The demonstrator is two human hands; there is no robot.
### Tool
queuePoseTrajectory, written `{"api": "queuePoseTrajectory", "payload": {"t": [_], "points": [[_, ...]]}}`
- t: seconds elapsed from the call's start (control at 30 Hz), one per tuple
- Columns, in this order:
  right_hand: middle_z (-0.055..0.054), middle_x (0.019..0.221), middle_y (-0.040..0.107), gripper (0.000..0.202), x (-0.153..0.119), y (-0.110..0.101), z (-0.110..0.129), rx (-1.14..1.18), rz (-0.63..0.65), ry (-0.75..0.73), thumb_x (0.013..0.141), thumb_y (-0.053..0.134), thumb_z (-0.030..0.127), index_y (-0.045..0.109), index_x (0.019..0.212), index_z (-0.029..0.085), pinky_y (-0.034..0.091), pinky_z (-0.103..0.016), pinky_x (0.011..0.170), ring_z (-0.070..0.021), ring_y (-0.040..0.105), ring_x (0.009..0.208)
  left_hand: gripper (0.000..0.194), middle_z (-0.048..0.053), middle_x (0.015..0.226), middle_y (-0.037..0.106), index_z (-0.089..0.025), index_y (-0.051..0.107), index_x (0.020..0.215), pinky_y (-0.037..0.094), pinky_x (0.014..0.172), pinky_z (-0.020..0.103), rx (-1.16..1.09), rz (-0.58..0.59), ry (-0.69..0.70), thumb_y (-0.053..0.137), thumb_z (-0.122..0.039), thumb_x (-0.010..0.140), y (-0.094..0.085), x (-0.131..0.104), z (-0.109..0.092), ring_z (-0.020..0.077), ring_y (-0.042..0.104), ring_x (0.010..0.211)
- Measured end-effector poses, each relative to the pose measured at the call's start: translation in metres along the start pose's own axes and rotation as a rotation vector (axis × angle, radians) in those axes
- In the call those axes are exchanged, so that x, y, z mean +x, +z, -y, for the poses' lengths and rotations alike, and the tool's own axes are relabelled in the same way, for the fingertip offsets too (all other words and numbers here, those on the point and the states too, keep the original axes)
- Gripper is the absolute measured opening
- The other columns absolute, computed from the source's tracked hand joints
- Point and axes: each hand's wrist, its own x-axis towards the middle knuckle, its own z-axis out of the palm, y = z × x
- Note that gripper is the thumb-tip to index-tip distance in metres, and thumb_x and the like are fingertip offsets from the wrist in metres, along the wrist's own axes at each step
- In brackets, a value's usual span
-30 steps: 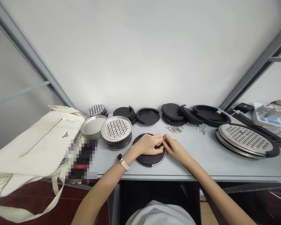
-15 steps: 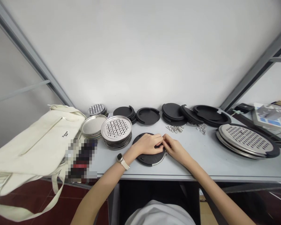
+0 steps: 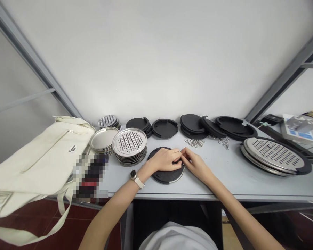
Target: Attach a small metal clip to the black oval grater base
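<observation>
A round black disc (image 3: pixel 163 176) with a strip of silver rim at its lower right lies flat near the table's front edge. My left hand (image 3: pixel 167 159) rests on top of it, fingers bent together and pressed on its right part. Fingertips pinched, my right hand (image 3: pixel 195 163) meets my left fingertips at the disc's right edge. A small bit of metal chain (image 3: pixel 184 166) shows just below the right fingers; what exactly they pinch is hidden. Behind the hands lie small metal chains (image 3: pixel 194 142) in a loose pile, with more chains (image 3: pixel 224 142) to their right.
Left of the disc are stacked perforated grater plates (image 3: pixel 130 143) and plain metal plates (image 3: pixel 104 139). Black round holders (image 3: pixel 165 128) line the wall. Larger grater plates (image 3: pixel 276 155) sit at the right. A cream bag (image 3: pixel 44 156) covers the left end.
The metal bit by my right fingers has shifted slightly up, closer to the disc's edge. Both hands have kept almost the same place.
</observation>
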Motion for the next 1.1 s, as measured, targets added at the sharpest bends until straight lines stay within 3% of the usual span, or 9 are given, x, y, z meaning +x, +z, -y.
{"api": "queuePoseTrajectory", "payload": {"t": [0.2, 1.1], "points": [[-0.003, 0.086, 0.067, 0.016, 0.0002, -0.0001, 0.0014, 0.039, 0.013, -0.011, 0.093, 0.039, 0.031, 0.052, 0.089, 0.022, 0.046, -0.027, 0.067, -0.015, 0.06, 0.07, 0.019, 0.0, 0.076, 0.053, -0.018, 0.047, 0.071, 0.031, 0.053, 0.026, -0.003, 0.004, -0.003, 0.046, -0.03, 0.086, 0.0013, -0.0001, 0.0005, 0.0104, 0.047, 0.058], [-0.002, 0.078, 0.065, 0.016, 0.0, -0.0006, 0.0006, -0.048, 0.046, -0.007, 0.095, 0.036, 0.03, 0.049, 0.089, 0.023, 0.045, -0.026, 0.066, -0.0156, 0.059, 0.066, 0.019, -0.001, 0.074, 0.052, -0.018, 0.047, 0.071, 0.032, 0.052, 0.027, -0.005, 0.0, 0.002, 0.046, -0.03, 0.086, 0.0006, 0.0002, 0.0011, 0.0102, 0.047, 0.057]]}}
